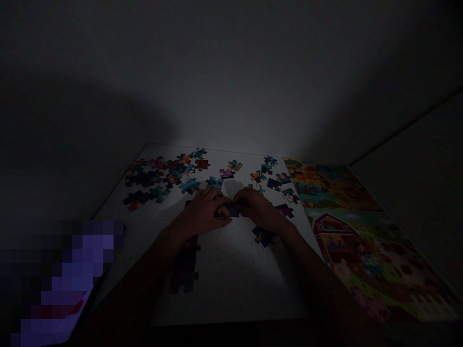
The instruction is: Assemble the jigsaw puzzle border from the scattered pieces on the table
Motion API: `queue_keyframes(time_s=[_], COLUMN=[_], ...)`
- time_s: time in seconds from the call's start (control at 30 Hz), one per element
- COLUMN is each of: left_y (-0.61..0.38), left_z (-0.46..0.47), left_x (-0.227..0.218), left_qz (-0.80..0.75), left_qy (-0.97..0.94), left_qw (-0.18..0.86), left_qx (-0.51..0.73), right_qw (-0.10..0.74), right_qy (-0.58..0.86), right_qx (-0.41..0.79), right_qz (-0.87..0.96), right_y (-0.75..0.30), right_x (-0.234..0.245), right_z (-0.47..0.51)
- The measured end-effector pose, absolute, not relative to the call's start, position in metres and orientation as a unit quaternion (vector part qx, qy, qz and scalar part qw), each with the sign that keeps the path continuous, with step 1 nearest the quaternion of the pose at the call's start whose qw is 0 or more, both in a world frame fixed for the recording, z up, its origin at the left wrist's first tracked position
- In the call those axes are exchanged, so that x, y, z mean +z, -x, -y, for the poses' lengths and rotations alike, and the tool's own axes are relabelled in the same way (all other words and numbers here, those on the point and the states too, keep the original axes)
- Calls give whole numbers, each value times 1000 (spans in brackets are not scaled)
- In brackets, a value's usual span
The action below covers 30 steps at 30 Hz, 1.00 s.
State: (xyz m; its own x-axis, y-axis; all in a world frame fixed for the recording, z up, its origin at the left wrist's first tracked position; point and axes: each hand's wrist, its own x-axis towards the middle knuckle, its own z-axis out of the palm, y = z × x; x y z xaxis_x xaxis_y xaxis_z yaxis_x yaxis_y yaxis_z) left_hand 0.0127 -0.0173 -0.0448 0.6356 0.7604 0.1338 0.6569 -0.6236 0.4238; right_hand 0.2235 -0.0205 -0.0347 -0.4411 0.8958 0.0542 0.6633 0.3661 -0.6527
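In dim light, my left hand [204,212] is curled round dark blue and orange jigsaw pieces [233,210], its thumb along their near edge. My right hand [257,208] closes on the right end of the same pieces, with fingertips bent and partly hidden. Whether these pieces are locked together I cannot tell. Beneath my left wrist runs a joined strip of dark puzzle pieces [183,270], partly covered by the forearm. A loose blue and yellow piece [263,236] lies under my right wrist, and a purple piece [285,210] is just right of that hand.
Many loose puzzle pieces [144,178] are spread over the left back of the white table [224,270]. Several more pieces [274,184] lie at the back right. Two picture sheets, a farm scene [365,260] and an animal scene [325,185], cover the right side. A blurred-out screen [75,279] glows at lower left.
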Motion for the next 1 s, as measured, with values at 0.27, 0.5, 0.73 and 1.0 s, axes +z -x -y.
queue_keyframes(time_s=[0.27,0.5,0.73,1.0], left_y=[-13,-14,-14,-19], left_z=[17,17,17,16], left_x=[-44,-42,-46,-50], left_qz=[-397,-399,-391,-390], left_qy=[-889,-891,-895,-898], left_qw=[169,168,155,137], left_qx=[150,138,151,149], right_qw=[214,207,216,228], right_qy=[482,480,473,476], right_qx=[277,272,280,311], right_qz=[803,808,807,791], right_y=[-224,-225,-226,-228], right_x=[-38,-42,-45,-46], right_z=[19,18,17,14])
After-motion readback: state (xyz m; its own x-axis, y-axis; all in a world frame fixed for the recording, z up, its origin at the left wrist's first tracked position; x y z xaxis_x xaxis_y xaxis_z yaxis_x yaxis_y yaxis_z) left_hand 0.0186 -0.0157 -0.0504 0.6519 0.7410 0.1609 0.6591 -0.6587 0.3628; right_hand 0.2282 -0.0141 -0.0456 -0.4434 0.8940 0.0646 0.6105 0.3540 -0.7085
